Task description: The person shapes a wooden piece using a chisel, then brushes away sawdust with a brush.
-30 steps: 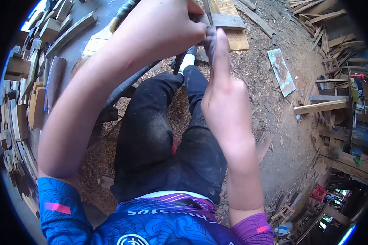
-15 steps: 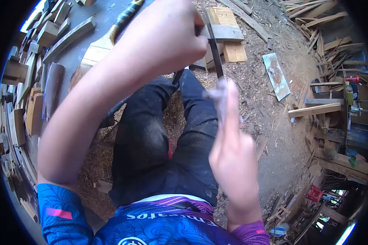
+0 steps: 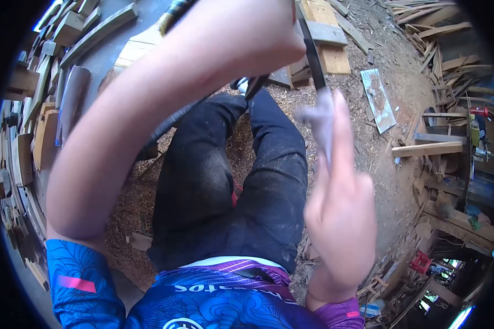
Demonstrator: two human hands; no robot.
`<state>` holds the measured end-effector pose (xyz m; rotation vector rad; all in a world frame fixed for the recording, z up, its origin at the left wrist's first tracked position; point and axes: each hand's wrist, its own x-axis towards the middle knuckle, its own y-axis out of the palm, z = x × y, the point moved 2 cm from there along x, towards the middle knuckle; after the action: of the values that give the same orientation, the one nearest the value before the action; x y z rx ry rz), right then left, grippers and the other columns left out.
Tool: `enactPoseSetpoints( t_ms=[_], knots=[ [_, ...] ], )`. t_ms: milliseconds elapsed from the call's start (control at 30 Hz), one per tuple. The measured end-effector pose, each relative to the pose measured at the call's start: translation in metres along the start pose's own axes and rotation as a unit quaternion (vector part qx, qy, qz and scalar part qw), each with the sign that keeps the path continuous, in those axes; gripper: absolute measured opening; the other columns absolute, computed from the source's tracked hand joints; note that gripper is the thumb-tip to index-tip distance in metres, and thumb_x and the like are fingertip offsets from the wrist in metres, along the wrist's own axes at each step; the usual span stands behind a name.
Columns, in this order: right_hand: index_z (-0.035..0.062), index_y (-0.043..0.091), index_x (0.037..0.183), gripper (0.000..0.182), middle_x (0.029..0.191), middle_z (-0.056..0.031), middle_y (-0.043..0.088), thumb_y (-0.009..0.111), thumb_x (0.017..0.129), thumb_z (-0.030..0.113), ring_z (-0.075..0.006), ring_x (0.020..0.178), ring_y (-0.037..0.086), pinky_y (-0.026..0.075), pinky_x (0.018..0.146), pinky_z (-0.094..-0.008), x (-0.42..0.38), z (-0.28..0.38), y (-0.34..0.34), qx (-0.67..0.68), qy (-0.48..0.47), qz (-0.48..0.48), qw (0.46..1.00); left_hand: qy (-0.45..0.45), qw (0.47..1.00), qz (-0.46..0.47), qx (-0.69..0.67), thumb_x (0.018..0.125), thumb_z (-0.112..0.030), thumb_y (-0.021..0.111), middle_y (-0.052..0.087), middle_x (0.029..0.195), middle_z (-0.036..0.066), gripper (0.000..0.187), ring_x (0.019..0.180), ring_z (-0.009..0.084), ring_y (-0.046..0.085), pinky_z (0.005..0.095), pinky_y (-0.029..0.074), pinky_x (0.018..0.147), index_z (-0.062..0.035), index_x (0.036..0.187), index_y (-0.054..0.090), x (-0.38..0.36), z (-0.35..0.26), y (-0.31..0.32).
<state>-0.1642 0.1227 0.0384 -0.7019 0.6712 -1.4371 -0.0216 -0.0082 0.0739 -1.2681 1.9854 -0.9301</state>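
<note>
A long dark flat bar [image 3: 314, 60] runs steeply between my two hands, near a pale board [image 3: 326, 33] lying across a light wooden block [image 3: 335, 59]. My left hand [image 3: 263, 38], at the top of the view, is closed round the upper part of the bar. Its fingertips are mostly hidden behind the hand. My right hand [image 3: 343, 214] is wrapped round a greyish handle [image 3: 321, 118] at the bar's lower end, with the index finger stretched along it. This hand is somewhat blurred.
Wood offcuts [image 3: 24, 159] crowd the left side. A wide brush [image 3: 140, 49] lies at the upper left. Shavings cover the floor around my legs [image 3: 230, 181]. A whitish plank [image 3: 377, 101] lies to the right, before piled scrap wood [image 3: 450, 33] and a red crate [image 3: 420, 262].
Both my hands and the bar have shifted to the right in the view. The pale board and block also appear farther right and slightly higher. Both hands keep their hold.
</note>
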Motion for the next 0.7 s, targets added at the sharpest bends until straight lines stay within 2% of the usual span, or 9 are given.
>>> enactPoseSetpoints(
  t_ms=[33,100,233,367,433,467,500,633,700],
  knots=[
    [0.0074,0.031,0.16,0.064,0.089,-0.0337,0.069,0.046,0.099,-0.001,-0.0524,0.075,0.068,0.052,0.063,-0.0592,0.011,-0.005,0.006,-0.119,-0.006,0.002,0.993,-0.047,0.998,0.012,-0.038,0.095,-0.011,0.061,0.068,0.064,0.012,0.026,0.051,0.0148,0.058,0.0304,0.052,0.051,0.003,0.079,0.076,0.0,-0.002,0.0],
    [0.0063,0.03,0.16,0.064,0.085,-0.0331,0.068,0.046,0.098,-0.001,-0.0536,0.077,0.067,0.051,0.064,-0.0607,0.053,-0.014,0.021,-0.121,-0.091,-0.044,0.987,-0.087,0.993,0.024,-0.074,0.096,-0.011,0.061,0.069,0.066,0.012,0.026,0.051,0.0138,0.058,0.0299,0.053,0.051,0.0031,0.08,0.076,-0.001,-0.007,0.002],
    [0.0075,0.029,0.161,0.067,0.086,-0.0318,0.069,0.046,0.097,-0.002,-0.0489,0.079,0.07,0.052,0.067,-0.0594,0.028,-0.002,0.005,-0.192,0.016,0.048,0.98,-0.078,0.993,0.008,-0.087,0.095,-0.011,0.062,0.069,0.065,0.013,0.026,0.052,0.0155,0.06,0.0318,0.054,0.052,0.0031,0.079,0.076,-0.003,-0.002,0.002],
    [0.0144,0.025,0.164,0.073,0.094,-0.0331,0.07,0.047,0.097,-0.004,-0.0501,0.08,0.07,0.051,0.066,-0.0609,-0.016,-0.019,0.002,-0.085,0.037,0.019,0.995,0.061,0.994,-0.075,-0.052,0.091,-0.017,0.065,0.068,0.061,0.015,0.027,0.052,0.0201,0.063,0.0361,0.055,0.055,0.0049,0.078,0.075,0.011,0.014,0.011],
    [0.0103,0.027,0.162,0.071,0.089,-0.0351,0.068,0.047,0.096,-0.003,-0.0517,0.081,0.069,0.051,0.066,-0.0619,0.018,-0.012,0.015,-0.106,0.01,0.003,0.994,-0.162,0.987,0.003,-0.021,0.092,-0.017,0.065,0.069,0.063,0.014,0.026,0.051,0.0187,0.062,0.0354,0.054,0.053,0.003,0.08,0.077,0.007,-0.016,0.0],
    [0.0082,0.029,0.16,0.068,0.083,-0.0359,0.066,0.048,0.095,-0.003,-0.0525,0.079,0.068,0.05,0.065,-0.0627,0.04,-0.017,0.021,-0.102,-0.038,-0.018,0.994,-0.172,0.985,0.009,-0.018,0.094,-0.017,0.065,0.07,0.063,0.012,0.026,0.05,0.0169,0.06,0.0344,0.053,0.051,0.0011,0.081,0.078,0.006,-0.02,0.001],
    [0.0052,0.024,0.159,0.076,0.086,-0.0343,0.068,0.049,0.088,-0.005,-0.0496,0.077,0.071,0.056,0.065,-0.0593,0.054,-0.016,0.025,-0.141,-0.049,-0.015,0.989,-0.047,0.998,-0.007,-0.043,0.095,-0.016,0.064,0.07,0.064,0.01,0.025,0.049,0.0153,0.06,0.0334,0.052,0.05,-0.0003,0.082,0.079,-0.002,-0.002,0.001],
    [0.0063,0.021,0.163,0.083,0.096,-0.0322,0.071,0.049,0.087,-0.007,-0.0467,0.077,0.073,0.057,0.065,-0.0557,0.008,-0.012,0.007,-0.165,0.034,0.083,0.982,0.002,0.998,-0.032,-0.056,0.093,-0.013,0.061,0.068,0.063,0.012,0.026,0.049,0.0172,0.058,0.0333,0.052,0.051,0.0007,0.077,0.077,0.003,0.006,0.007],
    [0.0059,0.017,0.165,0.086,0.09,-0.0292,0.073,0.05,0.086,-0.008,-0.0447,0.068,0.072,0.057,0.061,-0.0556,-0.023,-0.025,0.008,-0.094,-0.006,0.042,0.995,0.048,0.997,-0.056,-0.033,0.091,-0.011,0.06,0.067,0.061,0.013,0.027,0.049,0.0189,0.058,0.034,0.052,0.052,0.0021,0.072,0.074,0.01,0.02,0.011]
  ],
)
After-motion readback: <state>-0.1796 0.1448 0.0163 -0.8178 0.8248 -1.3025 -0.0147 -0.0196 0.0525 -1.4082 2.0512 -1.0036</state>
